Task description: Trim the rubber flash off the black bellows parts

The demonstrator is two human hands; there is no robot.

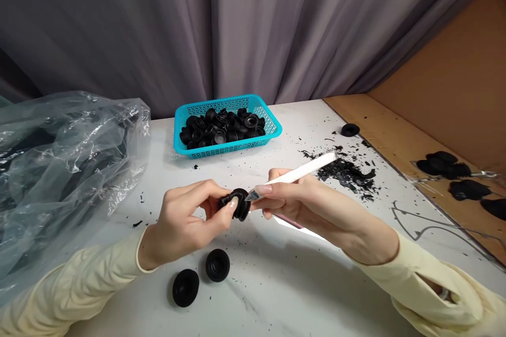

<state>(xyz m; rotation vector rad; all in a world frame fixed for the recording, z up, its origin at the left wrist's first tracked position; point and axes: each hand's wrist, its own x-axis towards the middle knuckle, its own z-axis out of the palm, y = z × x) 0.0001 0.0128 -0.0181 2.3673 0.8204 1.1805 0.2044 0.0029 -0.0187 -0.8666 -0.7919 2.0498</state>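
My hands are close together above the middle of the bench (316, 284), each one closed on something. My left hand (190, 216) clamps a ribbed black piece (240, 204) between thumb and fingers; the piece is held tilted, clear of the bench top. My right hand (300, 195) grips a white-handled knife (312, 164), its blade pointing down and left, with the tip at the piece; I cannot tell how far, if at all, the edge has entered. Whether my right fingertips also touch the piece is hidden. Two round black pieces (185, 288) lie side by side toward the front edge, hollows facing up, just apart from each other. Near the back edge sits a turquoise basket (275, 129), holding a heap of black pieces (221, 125). A single black ring (350, 130) lies by the right edge, toward the back right corner. In front of it spreads a pile of black shavings (350, 171), with loose crumbs scattered across the top. A clear plastic bag (79, 158) covers the left side up to the back left corner; its dark contents are indistinct. A thin grey cord (415, 236) lies looped at the right edge.
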